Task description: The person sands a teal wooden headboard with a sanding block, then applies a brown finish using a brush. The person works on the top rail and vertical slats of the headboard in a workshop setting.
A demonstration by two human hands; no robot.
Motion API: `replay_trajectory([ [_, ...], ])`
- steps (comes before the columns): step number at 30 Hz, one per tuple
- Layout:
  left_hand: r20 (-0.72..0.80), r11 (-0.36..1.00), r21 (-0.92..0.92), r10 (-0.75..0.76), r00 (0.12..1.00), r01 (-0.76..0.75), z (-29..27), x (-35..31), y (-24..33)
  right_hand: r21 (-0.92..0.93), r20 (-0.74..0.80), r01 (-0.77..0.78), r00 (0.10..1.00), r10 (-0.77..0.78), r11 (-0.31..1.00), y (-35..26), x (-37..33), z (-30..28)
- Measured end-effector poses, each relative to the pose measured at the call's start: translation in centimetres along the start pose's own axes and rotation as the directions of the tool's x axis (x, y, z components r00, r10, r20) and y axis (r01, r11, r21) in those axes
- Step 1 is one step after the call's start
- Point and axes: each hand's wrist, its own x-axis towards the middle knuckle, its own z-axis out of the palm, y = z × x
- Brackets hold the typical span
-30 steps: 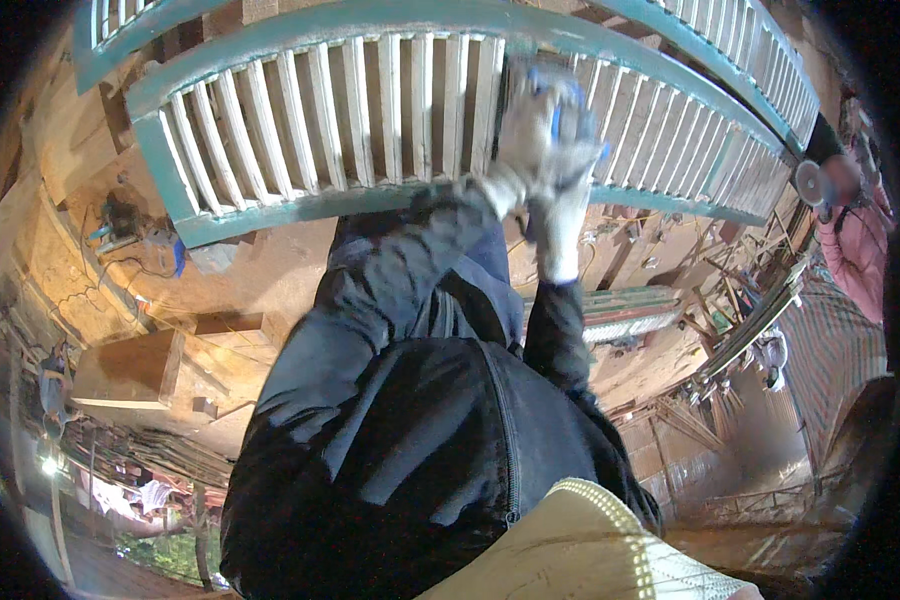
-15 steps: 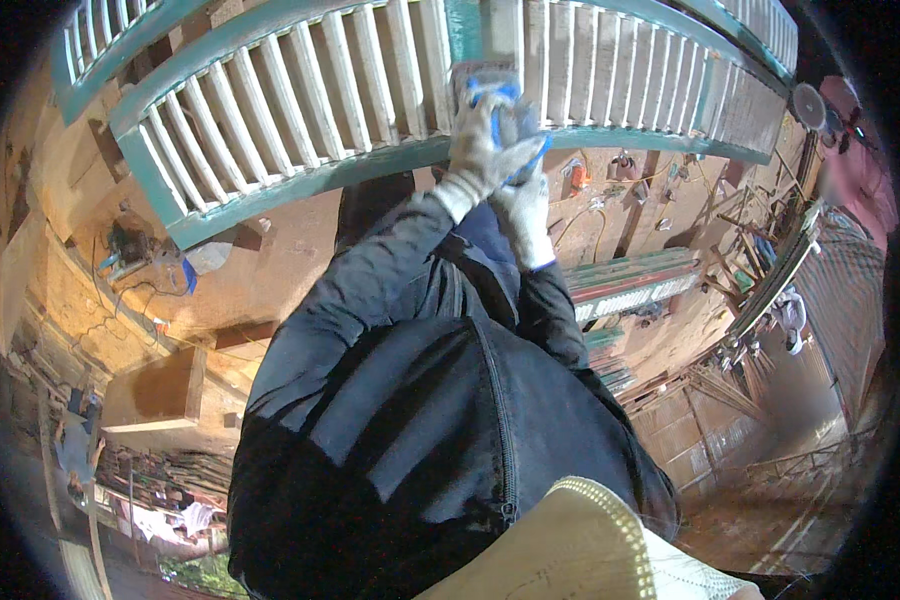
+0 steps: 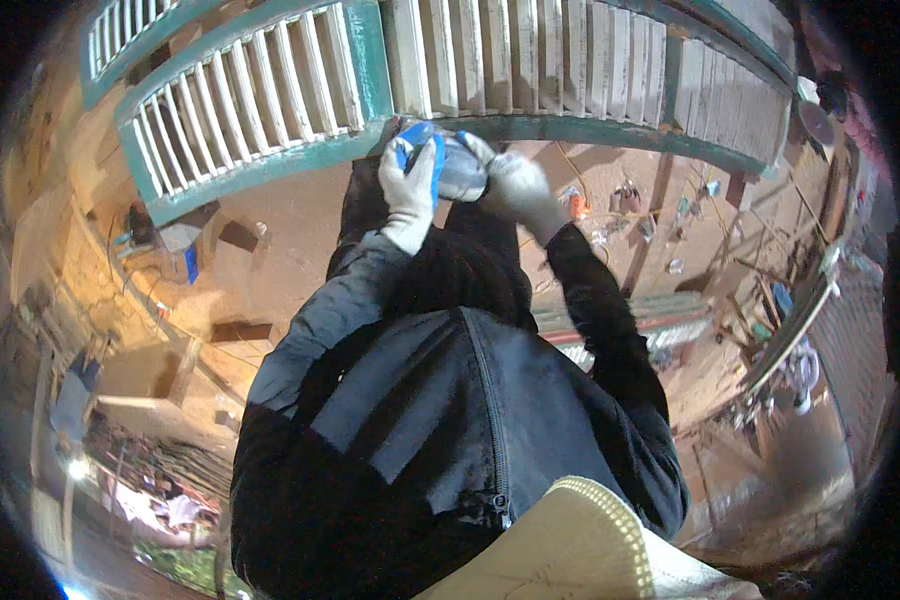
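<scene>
Both my hands wear whitish knit gloves. My left hand [image 3: 407,190] wraps round the blue part of a blue and grey power sander [image 3: 460,172]. At the sander's grey end, my right hand [image 3: 518,188] is closed and somewhat blurred. The sander is at the near edge of a louvred shutter [image 3: 375,75], around the joint of an upright and the lower rail. The shutter has a worn green frame and rows of white slats. My hands hide the sander's working face, so I cannot tell whether it touches the wood.
More green-framed shutters [image 3: 120,35] lie beyond this one. Wood scraps, orange cords and small items litter the floor at right, near a cluttered bench [image 3: 795,310]. A wooden box [image 3: 150,375] stands at left. People are at the far left and far right.
My hands and the sander have moved left and nearer to me, from the shutter's middle upright to its near rail. My right hand has shifted to the sander's right end.
</scene>
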Motion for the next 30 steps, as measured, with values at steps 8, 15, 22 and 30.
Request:
replay_trajectory([
  [8,-0.155,0.990,-0.014,0.134,0.979,-0.138,18.6,-6.6,-7.0,-0.124,0.072,0.069,0.996,-0.060,0.990,15.0,-6.1,-9.3],
  [15,-0.208,0.993,0.030,0.120,0.971,-0.116,24.4,-8.8,-6.5,-0.164,0.082,0.051,0.996,-0.038,0.985,20.4,-7.3,-10.1],
  [22,-0.168,0.997,-0.067,-0.053,0.984,0.042,9.0,-4.0,0.4,-0.050,0.113,0.165,0.981,-0.158,0.985,6.6,-0.8,-6.9],
  [30,-0.459,0.963,-0.158,0.122,0.880,-0.217,-4.5,1.7,0.8,-0.027,0.019,0.320,0.947,-0.319,0.947,-3.6,6.0,-1.0],
])
